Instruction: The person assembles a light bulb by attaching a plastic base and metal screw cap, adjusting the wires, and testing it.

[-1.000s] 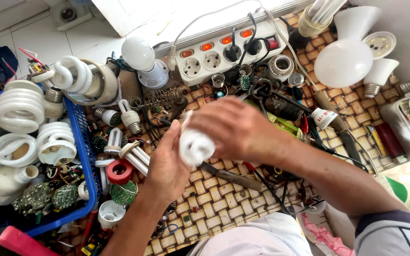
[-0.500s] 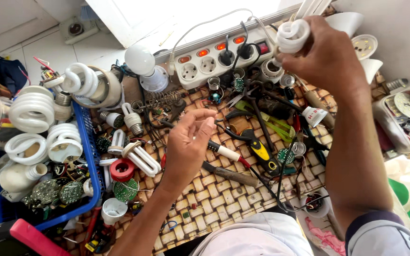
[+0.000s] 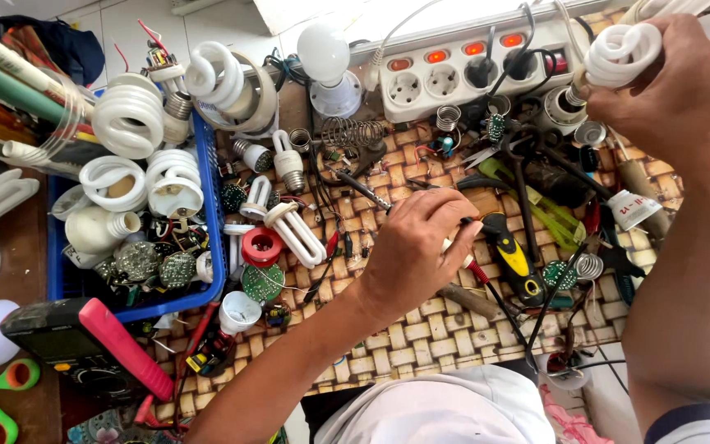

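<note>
White spiral lamp [image 3: 618, 56] held at 1 o'clock in the right hand [image 3: 684, 90]; left hand [image 3: 417, 251] at centre on a probe.

Against the frame half a second earlier, the right hand remains raised by the white power strip [image 3: 462, 74], the spiral tube now turned into plain view. The lamp shows a coiled white glass tube, base hidden behind the fingers, which are closed around it. The left hand, pinched in the air earlier, now rests on the woven mat [image 3: 421, 329], fingers curled on a red-tipped probe [image 3: 474, 267] beside the yellow-handled tool [image 3: 515, 259].
</note>
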